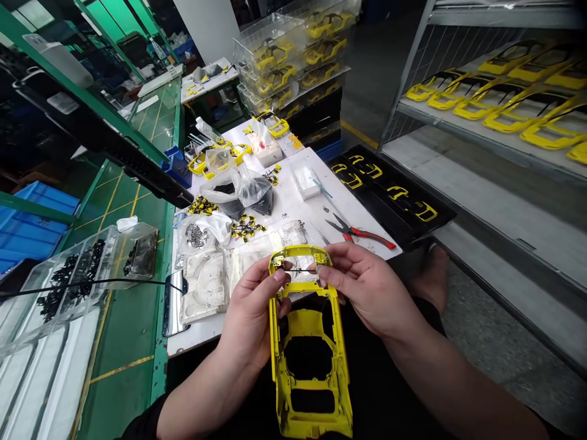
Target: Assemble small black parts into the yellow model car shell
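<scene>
Head view, yellow car body (312, 360) lengthwise away, both hands gripping far end

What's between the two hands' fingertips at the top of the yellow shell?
Head view: a thin black strip spans the top opening of the yellow shell. The left hand, gripping the shell, thumbs one end; fingers of the right hand pinch the other.

This is a factory assembly workshop for model cars. Clear trays (275, 46) of yellow car bodies stand stacked, more bodies lie on a metal rack (458, 177), and the white worktable (298, 208) carries bags of small parts (238, 189) and red pliers (362, 234).
</scene>
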Tool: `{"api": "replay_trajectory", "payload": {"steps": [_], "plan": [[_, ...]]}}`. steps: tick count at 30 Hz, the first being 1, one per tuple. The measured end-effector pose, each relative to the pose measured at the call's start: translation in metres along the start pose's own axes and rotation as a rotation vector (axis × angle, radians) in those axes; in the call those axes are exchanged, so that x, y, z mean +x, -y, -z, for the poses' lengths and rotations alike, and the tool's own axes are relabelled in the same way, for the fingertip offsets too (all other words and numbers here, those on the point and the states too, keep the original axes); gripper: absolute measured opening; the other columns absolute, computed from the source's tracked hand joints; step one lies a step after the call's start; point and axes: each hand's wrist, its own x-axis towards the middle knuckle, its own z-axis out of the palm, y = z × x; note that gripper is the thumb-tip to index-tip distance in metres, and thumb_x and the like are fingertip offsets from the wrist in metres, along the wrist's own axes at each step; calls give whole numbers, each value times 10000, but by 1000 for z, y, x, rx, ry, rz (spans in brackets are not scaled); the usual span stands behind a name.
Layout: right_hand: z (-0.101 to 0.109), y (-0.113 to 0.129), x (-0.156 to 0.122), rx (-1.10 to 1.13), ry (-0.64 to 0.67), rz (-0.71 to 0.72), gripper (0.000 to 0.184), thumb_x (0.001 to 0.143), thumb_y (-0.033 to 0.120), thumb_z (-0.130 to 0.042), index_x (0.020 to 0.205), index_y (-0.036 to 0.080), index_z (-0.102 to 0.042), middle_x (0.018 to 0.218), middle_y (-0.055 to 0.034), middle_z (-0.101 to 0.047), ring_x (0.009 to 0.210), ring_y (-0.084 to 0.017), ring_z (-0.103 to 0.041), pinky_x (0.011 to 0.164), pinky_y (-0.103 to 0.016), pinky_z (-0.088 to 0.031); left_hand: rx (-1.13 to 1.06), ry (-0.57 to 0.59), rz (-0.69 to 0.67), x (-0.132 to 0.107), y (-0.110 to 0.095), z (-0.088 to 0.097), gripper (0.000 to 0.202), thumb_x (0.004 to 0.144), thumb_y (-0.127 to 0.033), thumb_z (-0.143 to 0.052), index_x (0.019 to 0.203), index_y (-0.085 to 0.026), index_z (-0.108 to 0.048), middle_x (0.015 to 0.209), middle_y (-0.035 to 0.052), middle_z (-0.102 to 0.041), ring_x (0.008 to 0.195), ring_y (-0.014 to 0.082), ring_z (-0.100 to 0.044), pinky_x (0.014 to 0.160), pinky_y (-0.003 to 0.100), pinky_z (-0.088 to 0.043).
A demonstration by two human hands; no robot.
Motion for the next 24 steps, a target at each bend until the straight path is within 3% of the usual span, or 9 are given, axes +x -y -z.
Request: {"api": "replay_trajectory", "payload": {"steps": [4, 9, 24], "plan": [[0, 0, 1, -10, 15, 10, 454, 866, 472, -1028, 1195, 282, -778, 1137, -37, -843, 892, -188, -798, 635, -234, -613, -10, 1, 23, 4, 2, 2, 401, 737, -251, -1051, 1063, -200, -823, 1056, 20, -822, 763, 109, -715, 605, 168, -547], [-2, -1, 3, -32, 7, 41, 435, 868, 465, -1021, 1163, 254, -781, 1045, -37, -836, 761, -157, -745, 544, -209, -542, -29, 19, 58, 8, 5, 6, 356, 765, -259, -1038, 1033, -196, -815, 1059, 27, -831, 847, 144, -768, 682, 196, -601], [-5, -5, 5, -46, 10, 42, 457, 850, 474, -1033, 1155, 257, -770, 1052, -34, -839, 731, -151, -708, 546, -223, -522, -17, -5, 42, 10, 8, 13, 466, 759, -276, -1035, 1174, -217, -831, 1073, 24, -829, 791, 124, -737, 610, 174, -528]]}}
